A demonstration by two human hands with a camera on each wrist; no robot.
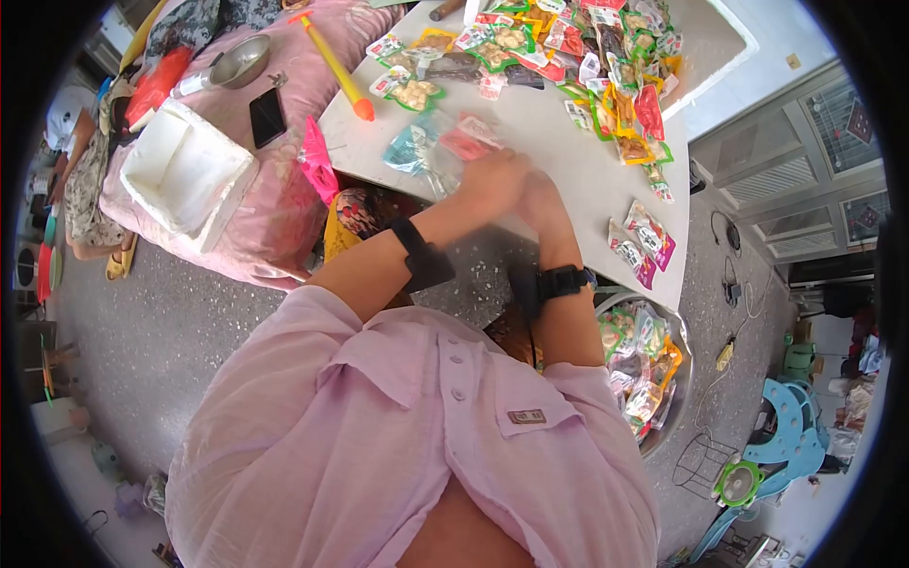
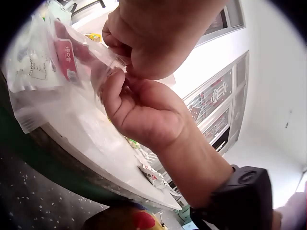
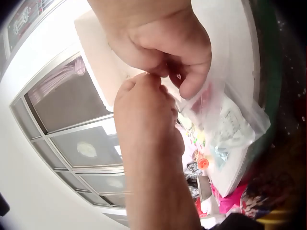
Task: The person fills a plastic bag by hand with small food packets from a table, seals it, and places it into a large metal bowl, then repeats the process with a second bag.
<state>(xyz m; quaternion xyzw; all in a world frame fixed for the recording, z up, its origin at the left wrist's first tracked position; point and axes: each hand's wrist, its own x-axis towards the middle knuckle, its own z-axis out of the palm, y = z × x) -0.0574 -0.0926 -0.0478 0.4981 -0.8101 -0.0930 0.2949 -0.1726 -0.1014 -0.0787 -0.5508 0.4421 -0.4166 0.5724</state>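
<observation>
Both hands meet at the near edge of the white table, at the mouth of a clear plastic bag [image 2: 33, 103]. My left hand [image 1: 494, 180] grips the bag's edge with curled fingers. Right beside it, my right hand [image 1: 538, 197] pinches the same edge between thumb and curled fingers, plain in the left wrist view, where the right hand [image 2: 148, 112] sits just below the left hand [image 2: 148, 40]. Inside the bag show a red packet [image 1: 469, 138] and a pale teal part [image 1: 417, 144]. The hands partly hide the pinched edge.
Many colourful snack packets [image 1: 615, 71] are heaped on the table's far side, and two packets [image 1: 642, 241] lie at the right. A metal basin [image 1: 684, 379] of packets stands below. Leftward are a yellow air pump [image 1: 336, 68], a phone [image 1: 267, 118] and a white foam box [image 1: 185, 170].
</observation>
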